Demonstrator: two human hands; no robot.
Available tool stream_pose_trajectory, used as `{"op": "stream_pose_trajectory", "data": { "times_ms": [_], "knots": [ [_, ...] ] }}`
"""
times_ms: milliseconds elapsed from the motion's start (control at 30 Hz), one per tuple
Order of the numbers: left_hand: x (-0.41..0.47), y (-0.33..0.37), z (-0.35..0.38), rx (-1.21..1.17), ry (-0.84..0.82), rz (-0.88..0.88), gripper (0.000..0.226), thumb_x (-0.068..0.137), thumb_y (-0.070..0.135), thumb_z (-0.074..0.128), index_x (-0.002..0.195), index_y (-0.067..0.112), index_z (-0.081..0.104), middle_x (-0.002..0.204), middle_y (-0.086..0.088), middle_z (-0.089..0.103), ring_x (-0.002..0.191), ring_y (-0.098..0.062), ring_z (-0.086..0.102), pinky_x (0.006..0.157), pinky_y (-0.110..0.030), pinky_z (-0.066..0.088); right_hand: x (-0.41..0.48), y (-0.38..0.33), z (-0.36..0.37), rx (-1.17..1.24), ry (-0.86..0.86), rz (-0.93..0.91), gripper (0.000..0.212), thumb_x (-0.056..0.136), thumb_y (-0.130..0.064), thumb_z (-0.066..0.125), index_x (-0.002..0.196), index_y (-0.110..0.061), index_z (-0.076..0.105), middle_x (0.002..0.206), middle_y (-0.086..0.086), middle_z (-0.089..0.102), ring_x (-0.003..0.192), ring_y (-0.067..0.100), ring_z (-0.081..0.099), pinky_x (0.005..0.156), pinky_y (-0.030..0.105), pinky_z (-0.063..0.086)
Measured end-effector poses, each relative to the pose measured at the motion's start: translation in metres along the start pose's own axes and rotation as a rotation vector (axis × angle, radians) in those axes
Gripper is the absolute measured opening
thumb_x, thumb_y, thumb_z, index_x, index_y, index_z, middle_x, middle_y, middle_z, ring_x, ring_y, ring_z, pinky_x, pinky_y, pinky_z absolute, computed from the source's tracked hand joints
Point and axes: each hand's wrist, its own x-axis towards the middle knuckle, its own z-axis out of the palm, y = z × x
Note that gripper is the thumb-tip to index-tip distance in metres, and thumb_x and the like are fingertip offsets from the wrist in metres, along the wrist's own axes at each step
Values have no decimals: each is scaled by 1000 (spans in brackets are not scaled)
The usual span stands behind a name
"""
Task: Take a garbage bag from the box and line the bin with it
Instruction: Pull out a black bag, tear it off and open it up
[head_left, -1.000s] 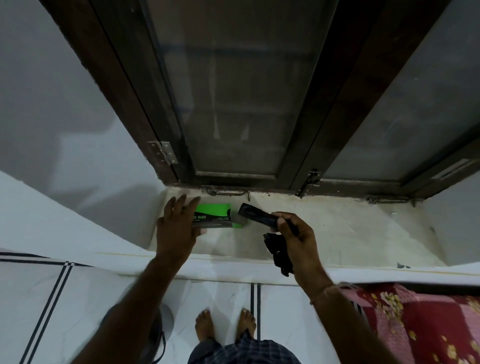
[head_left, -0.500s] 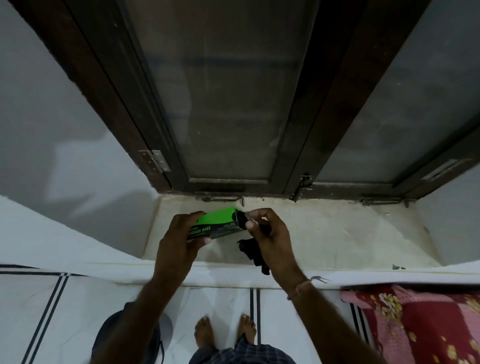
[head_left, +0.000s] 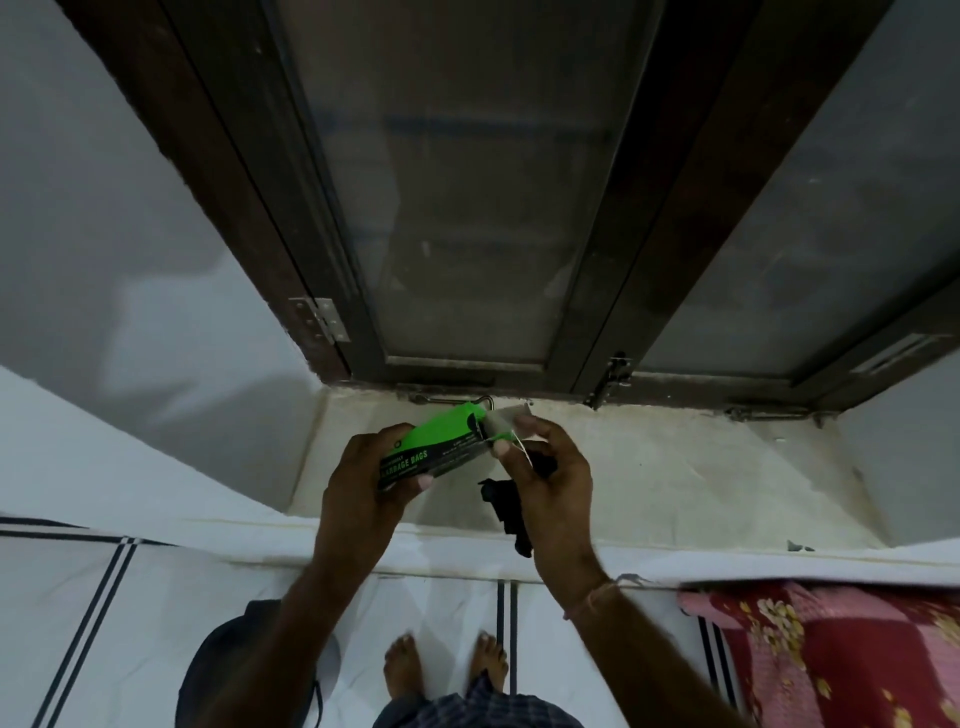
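Observation:
My left hand (head_left: 363, 488) grips a green and black garbage bag box (head_left: 436, 449), held tilted above the window sill. My right hand (head_left: 550, 483) pinches the box's open grey end flap (head_left: 506, 421) with its fingertips. A crumpled black garbage bag (head_left: 506, 506) hangs from the palm of that same hand. The dark round bin (head_left: 218, 670) stands on the floor at the lower left, mostly hidden behind my left forearm.
A stone window sill (head_left: 675, 478) runs below a dark wooden window frame (head_left: 597, 338) with frosted panes. White tiled floor with dark stripes lies below, with my bare feet (head_left: 441, 665) on it. A red floral cloth (head_left: 831, 654) lies at the lower right.
My left hand lifted the box off the sill. My right hand, still holding the black bag, came to the box's end and took hold of the flap.

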Motion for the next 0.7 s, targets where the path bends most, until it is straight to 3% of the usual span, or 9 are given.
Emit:
{"op": "stream_pose_trajectory", "data": {
  "times_ms": [67, 167, 233, 300, 400, 467, 600, 700],
  "knots": [
    [-1, 2, 0, 12, 5, 18, 58, 82, 42, 74, 135, 21, 60, 119, 0, 59, 103, -12, 61, 80, -24, 52, 0, 6, -1, 3, 0, -15, 19, 92, -12, 75, 109, -17, 69, 97, 20, 74, 71, 47, 75, 46, 22, 51],
    [-2, 3, -1, 46, 16, 27, 55, 84, 28, 81, 135, 20, 60, 120, 1, 58, 104, -10, 59, 79, -13, 46, -2, 11, -1, -116, -134, -76, 28, 93, -18, 74, 120, -26, 74, 110, 5, 69, 88, 39, 77, 67, 32, 60],
    [-4, 2, -1, 55, 7, 29, 55, 83, 21, 81, 134, 20, 61, 122, 1, 59, 105, -11, 60, 80, -10, 44, -3, 12, -5, -66, -149, -56, 20, 95, -12, 71, 115, -16, 76, 117, 13, 59, 75, 40, 76, 50, 29, 57],
    [-7, 1, -1, 48, -12, 36, 55, 81, 18, 82, 132, 20, 62, 124, 2, 59, 107, -9, 60, 82, -8, 44, -2, 12, -10, -29, -90, -17, 19, 92, -11, 75, 109, -19, 72, 119, 24, 56, 71, 45, 74, 40, 23, 49],
    [-10, -2, -1, 9, -3, 23, 54, 83, 25, 81, 133, 24, 61, 122, 6, 58, 105, 4, 58, 85, -14, 49, 2, 11, -12, -142, 29, 82, 61, 79, -27, 88, 127, -40, 53, 125, 9, 59, 71, 40, 76, 40, 30, 49],
    [-11, -5, -2, -7, 14, -16, 55, 83, 37, 77, 134, 26, 60, 121, 6, 57, 105, 2, 59, 84, -21, 52, 1, 7, -12, -65, 31, 165, 69, 81, -19, 86, 137, -32, 48, 125, 0, 60, 65, 28, 78, 43, 32, 51],
    [-12, -6, -3, 2, 16, -34, 56, 82, 38, 77, 134, 26, 60, 121, 4, 57, 104, -10, 60, 83, -30, 55, -8, -2, -14, 49, -88, 127, 39, 92, -15, 74, 130, -22, 66, 105, 7, 76, 63, 45, 75, 48, 33, 43],
    [-11, -5, -2, 22, 11, -20, 56, 83, 26, 81, 135, 24, 60, 123, 3, 58, 107, -11, 59, 85, -31, 55, -12, -9, -12, -57, -130, 92, 29, 95, -20, 72, 124, -23, 72, 88, 14, 79, 53, 34, 73, 40, 24, 39]
  ]
}}
